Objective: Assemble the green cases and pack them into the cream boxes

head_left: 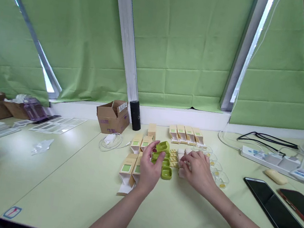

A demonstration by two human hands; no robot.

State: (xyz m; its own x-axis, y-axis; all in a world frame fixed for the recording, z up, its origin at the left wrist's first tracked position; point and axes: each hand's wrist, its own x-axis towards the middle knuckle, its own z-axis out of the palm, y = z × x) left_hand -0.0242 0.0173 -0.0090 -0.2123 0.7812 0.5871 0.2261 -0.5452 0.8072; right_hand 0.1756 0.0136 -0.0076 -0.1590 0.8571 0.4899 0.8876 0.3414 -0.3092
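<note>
Tabletop [66,200] under both hands. Left hand [150,168] curled round tilted green container [163,146]; steady hold, opening unblocked, probably best. Right hand [198,168] bent low over white pieces [181,151]; gripping or only touching, cannot tell; light pinch should suit. Held container inside left grasp; other green trays [166,173] just right of left hand; yellow pieces [173,159] between hands.
</note>
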